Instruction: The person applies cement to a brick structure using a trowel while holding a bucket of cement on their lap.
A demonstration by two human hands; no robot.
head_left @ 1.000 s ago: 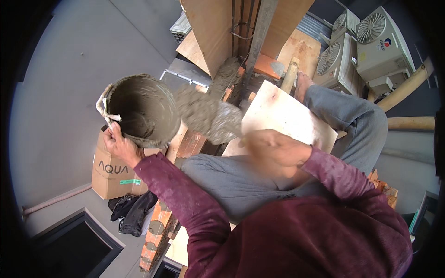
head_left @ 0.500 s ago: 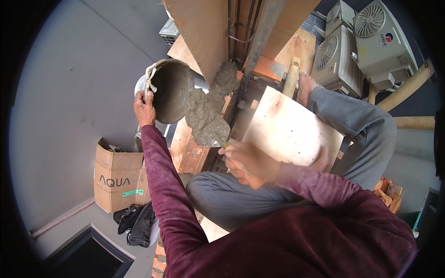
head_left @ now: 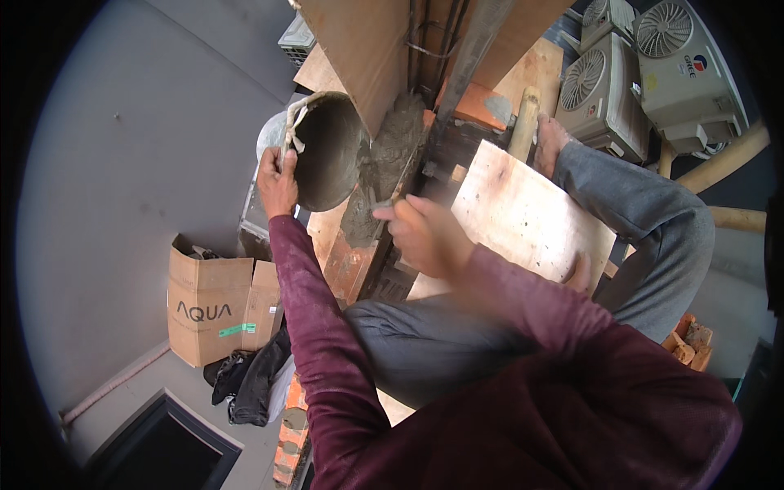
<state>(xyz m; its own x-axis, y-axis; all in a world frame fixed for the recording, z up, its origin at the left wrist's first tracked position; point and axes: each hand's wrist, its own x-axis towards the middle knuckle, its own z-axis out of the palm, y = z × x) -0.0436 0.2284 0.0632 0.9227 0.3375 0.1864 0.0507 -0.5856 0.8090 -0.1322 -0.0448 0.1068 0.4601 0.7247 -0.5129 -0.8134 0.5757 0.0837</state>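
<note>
My left hand [head_left: 278, 186] grips the rim of a mortar-coated bucket [head_left: 331, 155], tilted on its side with its mouth toward the bricks. Inside, the bucket is smeared with grey residue. My right hand [head_left: 429, 238], a little blurred, is closed round the handle of a trowel [head_left: 380, 204]. The trowel's blade is turned nearly edge-on in the wet grey mortar [head_left: 392, 159]. That mortar lies in a lumpy strip along the top of a row of red bricks [head_left: 349, 268], beside an upright plywood panel [head_left: 359, 57].
A pale board [head_left: 523, 216] lies in front of my bent legs, near a wooden pole [head_left: 525, 122]. Air-conditioner units [head_left: 682, 65] stand at the far right. Left are a grey wall [head_left: 147, 163], a cardboard box [head_left: 211, 306] and dark cloth [head_left: 251, 388].
The mortar heaped on the trowel now lies on the bricks, spread along the row. My right hand has turned the blade. The bucket appears slightly farther right in view.
</note>
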